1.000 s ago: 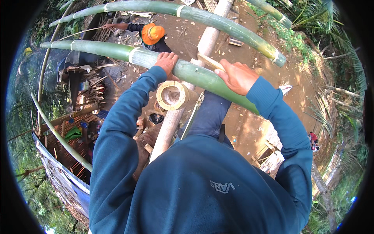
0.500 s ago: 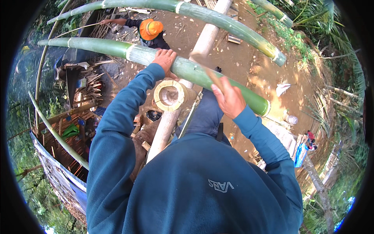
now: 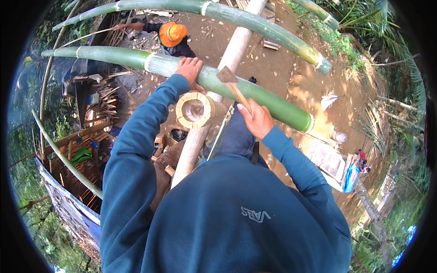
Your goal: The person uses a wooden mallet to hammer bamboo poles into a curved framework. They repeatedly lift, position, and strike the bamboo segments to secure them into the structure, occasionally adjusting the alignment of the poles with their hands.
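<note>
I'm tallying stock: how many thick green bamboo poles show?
3: near pole under the left hand, middle pole beyond it, far pole at top right, partly out of frame. More may be hidden.

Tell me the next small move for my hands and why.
Probably slide your left hand a little farther left along the green bamboo pole: it grips that pole close to the head of the wooden-handled tool in your right hand, and that head overlaps the pole in view.

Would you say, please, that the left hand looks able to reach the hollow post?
Probably yes: the left hand would have to leave the green pole, but the hollow post appears close by and nothing visible covers it.
</note>
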Motion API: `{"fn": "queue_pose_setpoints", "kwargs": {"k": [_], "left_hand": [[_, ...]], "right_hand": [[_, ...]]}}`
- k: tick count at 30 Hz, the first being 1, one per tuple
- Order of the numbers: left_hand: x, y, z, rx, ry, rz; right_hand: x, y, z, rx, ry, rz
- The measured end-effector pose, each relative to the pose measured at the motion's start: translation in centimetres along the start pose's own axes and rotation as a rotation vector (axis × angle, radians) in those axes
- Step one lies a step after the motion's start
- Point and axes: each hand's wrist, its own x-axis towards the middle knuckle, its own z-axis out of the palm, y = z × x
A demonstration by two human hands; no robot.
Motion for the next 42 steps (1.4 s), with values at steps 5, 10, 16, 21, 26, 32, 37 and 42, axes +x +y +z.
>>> {"fn": "queue_pose_setpoints", "kwargs": {"k": [5,10,16,21,26,32,37,42], "left_hand": [[-0.5,0.2,-0.1,-0.016,0.051,0.025],[0.1,0.2,-0.6,-0.002,0.04,0.016],[-0.1,0.2,0.4,-0.012,0.004,-0.013],[0.0,0.6,0.8,0.012,0.018,0.041],[-0.6,0.2,0.2,-0.029,0.04,0.034],[0.3,-0.1,0.4,-0.015,0.022,0.04],[-0.9,0.0,0.6,-0.03,0.039,0.021],[-0.1,0.0,0.0,0.008,0.04,0.039]], "right_hand": [[-1.7,-3.6,-0.7,0.668,0.38,-0.113],[-0.4,1.4,1.1,0.276,0.222,-0.043],[-1.3,-4.4,-2.0,0.836,0.525,-0.17],[-0.6,4.1,4.3,0.153,0.24,-0.059],[-1.1,-3.4,-0.9,0.897,0.283,0.139],[-0.3,5.1,5.1,0.026,0.282,-0.144],[-1.9,-4.3,-1.8,0.835,0.235,0.155],[-1.0,3.2,5.0,0.425,0.264,-0.131]]}}
